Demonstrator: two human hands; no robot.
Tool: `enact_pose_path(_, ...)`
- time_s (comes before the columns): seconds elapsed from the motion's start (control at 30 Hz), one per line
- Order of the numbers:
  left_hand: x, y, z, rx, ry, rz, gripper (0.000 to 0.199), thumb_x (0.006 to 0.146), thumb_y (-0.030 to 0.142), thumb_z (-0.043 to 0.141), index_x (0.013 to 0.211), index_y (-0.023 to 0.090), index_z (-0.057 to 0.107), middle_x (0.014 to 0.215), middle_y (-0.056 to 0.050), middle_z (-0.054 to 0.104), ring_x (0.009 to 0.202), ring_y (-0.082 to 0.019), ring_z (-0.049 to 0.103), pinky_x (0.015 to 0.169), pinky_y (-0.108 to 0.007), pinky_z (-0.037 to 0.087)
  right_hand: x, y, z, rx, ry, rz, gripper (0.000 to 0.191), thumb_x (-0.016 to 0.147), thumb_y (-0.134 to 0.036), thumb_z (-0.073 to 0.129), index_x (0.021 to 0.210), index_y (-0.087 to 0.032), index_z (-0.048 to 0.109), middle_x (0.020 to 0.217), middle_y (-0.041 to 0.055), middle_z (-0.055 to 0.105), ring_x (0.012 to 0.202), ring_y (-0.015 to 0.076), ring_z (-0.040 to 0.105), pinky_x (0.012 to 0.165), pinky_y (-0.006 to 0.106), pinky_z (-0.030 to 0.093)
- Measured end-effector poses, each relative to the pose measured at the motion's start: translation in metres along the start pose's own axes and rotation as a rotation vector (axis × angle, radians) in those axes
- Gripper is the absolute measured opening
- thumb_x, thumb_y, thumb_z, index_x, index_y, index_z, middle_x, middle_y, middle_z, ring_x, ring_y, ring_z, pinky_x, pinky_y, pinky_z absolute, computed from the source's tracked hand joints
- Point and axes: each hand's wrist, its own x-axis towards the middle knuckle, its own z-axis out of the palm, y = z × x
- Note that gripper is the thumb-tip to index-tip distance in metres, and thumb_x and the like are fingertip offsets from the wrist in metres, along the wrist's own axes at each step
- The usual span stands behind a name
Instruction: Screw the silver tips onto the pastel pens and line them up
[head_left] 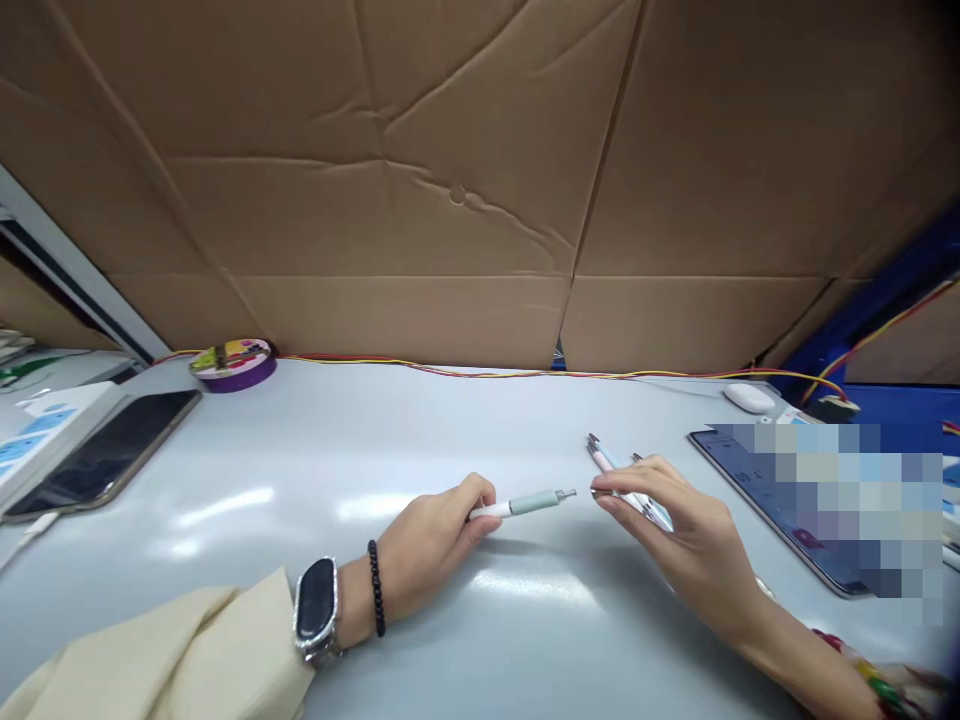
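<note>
A white pen with a pale green grip (534, 502) is pinched in my left hand (439, 540), its metal tip pointing right. Facing that tip, my right hand (686, 540) pinches a small silvery piece (600, 492) between thumb and forefinger. A narrow gap separates the piece from the pen tip. Behind and under my right fingers, several pens (606, 460) lie on the table, partly hidden by the hand.
On the grey table (375, 430) are a phone (112, 450) and white box (52, 430) at left, and a round purple tin (234, 366) at the back. A tablet-like device (780, 510) and white mouse (748, 398) lie right. Wires (465, 373) run below the cardboard (412, 310).
</note>
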Motion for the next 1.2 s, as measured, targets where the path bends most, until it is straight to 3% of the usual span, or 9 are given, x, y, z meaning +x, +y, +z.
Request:
enact_pose_path(0.13, -0.004, 0.006, 0.003, -0.026, -0.039, 0.016, 0.022, 0.098, 0.035, 0.023, 0.089, 0.023, 0.039, 0.065, 0.004, 0.050, 0.051, -0.013, 0.045, 0.050, -0.022, 0.034, -0.005, -0.011, 0.002, 0.178, 0.068, 0.018, 0.012, 0.087, -0.017, 0.059, 0.094, -0.026, 0.063, 0.078, 0.0004, 0.068, 0.072, 0.0177, 0.059, 0.067, 0.034, 0.049)
enact_pose_path(0.33, -0.004, 0.007, 0.005, -0.025, -0.069, 0.036, 0.024, 0.097, 0.038, 0.023, 0.090, 0.022, 0.040, 0.065, 0.003, 0.052, 0.051, -0.014, 0.046, 0.050, -0.023, 0.035, -0.008, -0.018, 0.007, 0.244, -0.010, -0.015, 0.020, 0.086, -0.013, 0.059, 0.098, -0.028, 0.063, 0.082, 0.0002, 0.069, 0.075, 0.0182, 0.062, 0.074, 0.036, 0.050)
enact_pose_path(0.7, -0.004, 0.003, 0.006, -0.009, -0.070, 0.072, 0.024, 0.097, 0.037, 0.023, 0.090, 0.022, 0.041, 0.067, 0.003, 0.054, 0.052, -0.013, 0.047, 0.050, -0.023, 0.036, -0.006, -0.018, 0.005, 0.228, -0.068, 0.002, 0.025, 0.085, -0.013, 0.060, 0.102, -0.030, 0.064, 0.083, 0.0001, 0.070, 0.075, 0.0183, 0.061, 0.072, 0.036, 0.051)
enact_pose_path(0.97, -0.005, 0.004, 0.007, 0.035, -0.088, 0.101, 0.030, 0.098, 0.038, 0.020, 0.091, 0.022, 0.044, 0.065, 0.003, 0.055, 0.049, -0.014, 0.047, 0.049, -0.024, 0.034, -0.008, -0.015, 0.006, 0.171, -0.053, -0.044, 0.009, 0.090, -0.027, 0.055, 0.091, -0.025, 0.064, 0.072, 0.0008, 0.068, 0.067, 0.0173, 0.058, 0.068, 0.035, 0.049)
enact_pose_path(1.07, -0.005, 0.006, 0.007, 0.061, -0.100, 0.113, 0.031, 0.099, 0.038, 0.020, 0.092, 0.021, 0.045, 0.066, 0.003, 0.055, 0.050, -0.014, 0.047, 0.050, -0.024, 0.033, -0.010, -0.014, 0.008, 0.072, -0.145, -0.038, 0.027, 0.095, -0.035, 0.045, 0.077, -0.023, 0.060, 0.065, 0.0008, 0.061, 0.064, 0.0168, 0.054, 0.068, 0.034, 0.046)
enact_pose_path(1.2, -0.005, 0.009, 0.008, 0.084, -0.110, 0.142, 0.036, 0.099, 0.041, 0.017, 0.090, 0.022, 0.046, 0.069, 0.002, 0.056, 0.052, -0.015, 0.049, 0.051, -0.025, 0.032, -0.010, -0.013, 0.009, 0.028, -0.245, -0.048, 0.052, 0.100, -0.039, 0.025, 0.056, -0.021, 0.048, 0.051, -0.0001, 0.049, 0.054, 0.0155, 0.044, 0.052, 0.029, 0.039)
